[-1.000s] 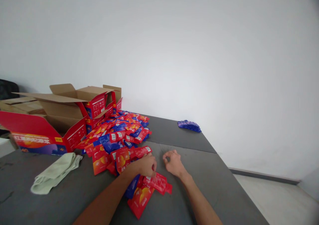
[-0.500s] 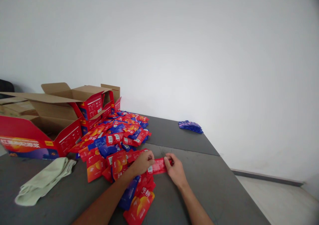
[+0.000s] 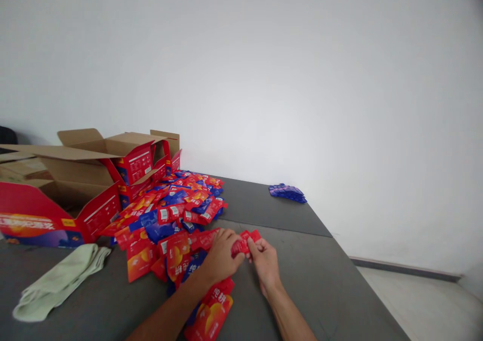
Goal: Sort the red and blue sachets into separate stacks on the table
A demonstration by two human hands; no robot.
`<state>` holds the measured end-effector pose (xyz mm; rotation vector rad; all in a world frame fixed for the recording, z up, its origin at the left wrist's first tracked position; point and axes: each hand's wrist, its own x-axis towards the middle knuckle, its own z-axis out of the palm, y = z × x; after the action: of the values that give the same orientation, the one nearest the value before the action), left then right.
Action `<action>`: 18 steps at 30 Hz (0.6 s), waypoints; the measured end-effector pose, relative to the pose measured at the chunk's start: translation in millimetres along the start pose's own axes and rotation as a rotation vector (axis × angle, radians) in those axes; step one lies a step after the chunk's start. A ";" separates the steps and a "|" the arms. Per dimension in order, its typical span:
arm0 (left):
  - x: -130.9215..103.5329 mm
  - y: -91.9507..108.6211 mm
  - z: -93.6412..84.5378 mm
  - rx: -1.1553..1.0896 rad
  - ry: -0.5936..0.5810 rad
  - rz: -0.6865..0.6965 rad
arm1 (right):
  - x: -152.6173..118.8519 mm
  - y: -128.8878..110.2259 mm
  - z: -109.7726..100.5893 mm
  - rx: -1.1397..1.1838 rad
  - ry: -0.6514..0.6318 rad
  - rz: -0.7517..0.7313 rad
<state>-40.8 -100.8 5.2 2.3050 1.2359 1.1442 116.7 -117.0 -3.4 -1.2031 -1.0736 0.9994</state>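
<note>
Between the left hand (image 3: 221,257) and the right hand (image 3: 266,265), low over the table (image 3: 309,275), is a red packet (image 3: 243,241). The right hand pinches its near edge, thumb on top and fingers curled behind. The left hand arches over its other end, fingers bent and thumb apart from them; how firmly they press, or whether they press at all, cannot be told. Whether the packet touches the table is also unclear.

The step in hand looks like two-handed handling of one packet, perhaps straightening or folding it. From this hold, the next move calls for keeping the right pinch steady while the left fingers settle on the film or lift off without dragging neighbouring packets.

Just beside and under the left wrist, the pile (image 3: 188,197) of red and blue packets begins, running away toward the wall (image 3: 287,79). Its near end has a red packet with orange fruit printed on it, flat beside the left forearm. Well apart, on the far right of the table near the wall, lies a blue stack (image 3: 287,193). Left of the pile stand open boxes (image 3: 100,212), flaps up, with a folded pale cloth (image 3: 62,280) in front.
</note>
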 end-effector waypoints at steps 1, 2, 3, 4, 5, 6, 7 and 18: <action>-1.3 4.7 0.6 0.030 -0.025 0.024 | -0.5 -0.9 0.3 0.004 0.002 -0.002; -2.2 7.9 1.6 0.051 -0.048 0.035 | -1.2 -2.3 0.5 0.008 0.005 -0.007; -2.5 9.6 2.9 0.064 -0.061 0.037 | -2.0 -4.1 0.6 0.010 0.002 -0.014; -2.5 10.1 4.3 0.070 -0.066 0.031 | -2.9 -6.3 0.6 0.012 -0.010 -0.022; -2.0 9.5 5.5 0.065 -0.067 0.023 | -3.8 -8.7 0.4 0.018 -0.028 -0.034; -1.2 8.3 6.5 0.045 -0.065 0.010 | -4.7 -11.2 0.2 0.033 -0.054 -0.050; -0.2 6.7 7.3 0.007 -0.062 -0.010 | -5.4 -13.7 -0.2 0.055 -0.081 -0.068; 0.3 -2.8 10.3 -0.890 -0.168 -0.424 | -5.8 -19.2 -5.8 0.012 -0.096 -0.065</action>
<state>-34.5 -97.8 -2.8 1.3666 0.8361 1.0221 121.6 -125.9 14.8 -1.1132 -1.1729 1.0202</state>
